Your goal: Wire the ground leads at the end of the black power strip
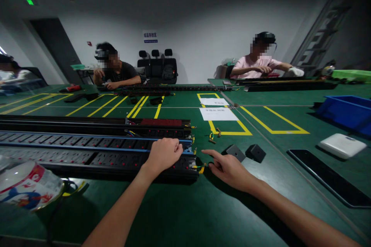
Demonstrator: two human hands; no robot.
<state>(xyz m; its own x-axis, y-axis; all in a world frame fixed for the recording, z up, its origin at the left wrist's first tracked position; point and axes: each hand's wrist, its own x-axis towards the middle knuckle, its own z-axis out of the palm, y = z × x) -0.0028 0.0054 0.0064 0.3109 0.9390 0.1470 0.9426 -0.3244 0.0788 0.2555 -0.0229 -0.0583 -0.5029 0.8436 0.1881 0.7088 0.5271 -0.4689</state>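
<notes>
Long black power strips lie side by side on the green table, their ends towards the middle. My left hand (pixel 164 156) rests on the blue-edged power strip (pixel 116 142), its fingers curled in; whatever they hold is hidden. To the right of the strip ends is my right hand (pixel 232 171), index finger stretched out to the left and the others bent. It appears to hold nothing. Close to its fingers, a yellow-green wire (pixel 200 168) sticks out of the nearest power strip (pixel 116 162). Two black end caps (pixel 255 153) sit just beyond my right hand.
At left stands a printed paper tub (pixel 30 185). A dark phone (pixel 327 175), a white case (pixel 342 145) and a blue bin (pixel 346 114) lie right. Paper sheets (pixel 218 114) and small wire pieces (pixel 212 139) are ahead. Several people sit across the table.
</notes>
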